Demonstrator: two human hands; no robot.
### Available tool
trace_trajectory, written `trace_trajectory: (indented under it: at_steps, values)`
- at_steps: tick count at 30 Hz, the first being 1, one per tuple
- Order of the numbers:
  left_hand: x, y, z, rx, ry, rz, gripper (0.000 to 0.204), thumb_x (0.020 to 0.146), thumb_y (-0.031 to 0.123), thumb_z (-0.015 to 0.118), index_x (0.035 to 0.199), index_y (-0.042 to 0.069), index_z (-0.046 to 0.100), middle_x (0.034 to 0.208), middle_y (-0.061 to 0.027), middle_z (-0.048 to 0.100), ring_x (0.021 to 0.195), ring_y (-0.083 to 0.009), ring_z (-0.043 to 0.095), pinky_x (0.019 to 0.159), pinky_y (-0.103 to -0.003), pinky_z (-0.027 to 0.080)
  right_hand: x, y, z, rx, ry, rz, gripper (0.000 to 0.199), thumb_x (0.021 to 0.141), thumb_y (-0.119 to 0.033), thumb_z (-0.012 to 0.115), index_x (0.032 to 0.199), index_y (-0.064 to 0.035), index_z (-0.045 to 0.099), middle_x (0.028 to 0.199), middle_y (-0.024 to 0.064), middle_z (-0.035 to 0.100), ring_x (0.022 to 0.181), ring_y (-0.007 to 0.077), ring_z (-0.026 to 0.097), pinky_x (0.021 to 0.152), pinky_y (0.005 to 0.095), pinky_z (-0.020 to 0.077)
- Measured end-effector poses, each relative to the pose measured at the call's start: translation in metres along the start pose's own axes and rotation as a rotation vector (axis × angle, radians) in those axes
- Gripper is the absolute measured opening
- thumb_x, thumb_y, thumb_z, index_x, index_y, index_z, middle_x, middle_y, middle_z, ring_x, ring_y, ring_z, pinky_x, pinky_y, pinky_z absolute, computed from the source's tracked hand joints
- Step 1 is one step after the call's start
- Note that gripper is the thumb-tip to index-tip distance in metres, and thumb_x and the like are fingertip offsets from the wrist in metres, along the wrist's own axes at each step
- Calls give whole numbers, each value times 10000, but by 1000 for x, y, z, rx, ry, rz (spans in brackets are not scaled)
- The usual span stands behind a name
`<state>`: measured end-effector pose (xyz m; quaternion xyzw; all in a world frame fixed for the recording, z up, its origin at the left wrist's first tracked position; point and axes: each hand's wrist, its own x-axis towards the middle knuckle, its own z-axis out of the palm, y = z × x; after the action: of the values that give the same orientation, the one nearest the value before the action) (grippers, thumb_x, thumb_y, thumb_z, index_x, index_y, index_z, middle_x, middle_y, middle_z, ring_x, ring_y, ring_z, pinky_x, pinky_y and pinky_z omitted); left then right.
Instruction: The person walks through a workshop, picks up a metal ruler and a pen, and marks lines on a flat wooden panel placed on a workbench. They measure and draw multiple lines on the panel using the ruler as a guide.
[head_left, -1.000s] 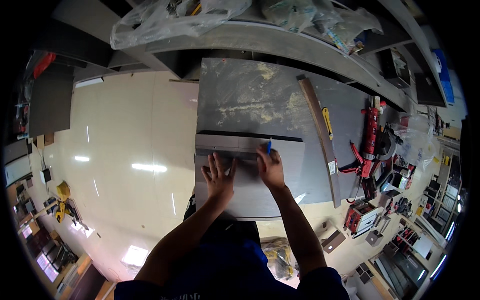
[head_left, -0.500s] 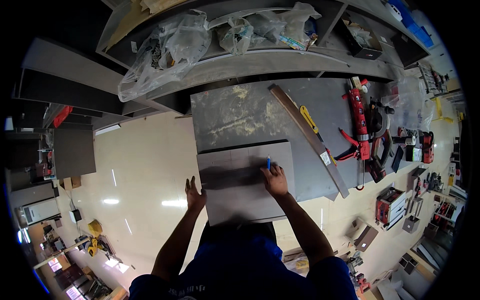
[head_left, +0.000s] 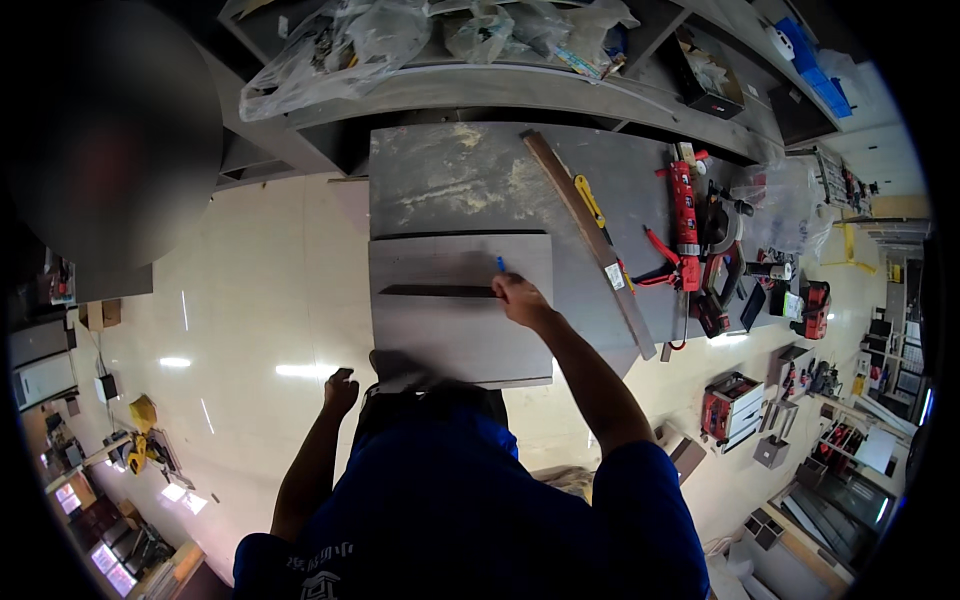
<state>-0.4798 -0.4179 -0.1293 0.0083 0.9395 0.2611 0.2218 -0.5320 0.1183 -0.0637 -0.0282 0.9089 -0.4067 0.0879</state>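
Grey board (head_left: 455, 320): flat on worktop (head_left: 440, 180), long axis left-right, directly under right hand (head_left: 518, 298). Right hand clamped on blue pencil (head_left: 500, 265). Left hand (head_left: 340, 388) loosely curled, off the board, farther away.

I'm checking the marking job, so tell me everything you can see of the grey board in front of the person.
The grey board is a flat rectangular panel, matt and smooth, perhaps fibre or cement sheet. It lies flat on the workbench, its near edge jutting toward the person. A dark straight strip lies across it. The right hand rests on the board holding a blue pen at the strip's right end. The left hand is off the board.
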Motion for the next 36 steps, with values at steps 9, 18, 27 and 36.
trace_trajectory:
  at_steps: [9,18,27,36]
  values:
    - [-10,282,-386,-287,593,1296,495,1000,314,523,1360,-23,486,1281,-227,609,1316,-322,506,1094,-460,414,-146,37,28,-142,563,479,146,820,-99,630,948,-66,567,838,143,654,750,347,652,684,420,533]
    - [-128,214,-519,324,541,1805,468,1001,353,505,1287,-17,505,1256,-223,614,1260,-319,535,1048,-450,435,-149,-33,140,-222,680,580,433,807,-166,743,1192,-37,594,1159,197,651,1107,379,613,944,434,489]
    - [-185,131,-576,478,551,1680,457,1002,392,486,1214,-12,525,1231,-220,620,1204,-315,563,1002,-439,457,-147,-93,184,-203,890,408,314,782,-26,666,1087,-48,597,1029,130,681,928,271,682,786,364,547]
    - [-207,77,-615,579,578,1470,464,1003,431,467,1141,-6,544,1207,-216,626,1147,-312,592,957,-429,479,-107,-106,185,-159,867,413,305,780,-27,636,1082,-33,595,990,163,675,922,336,664,813,417,534]
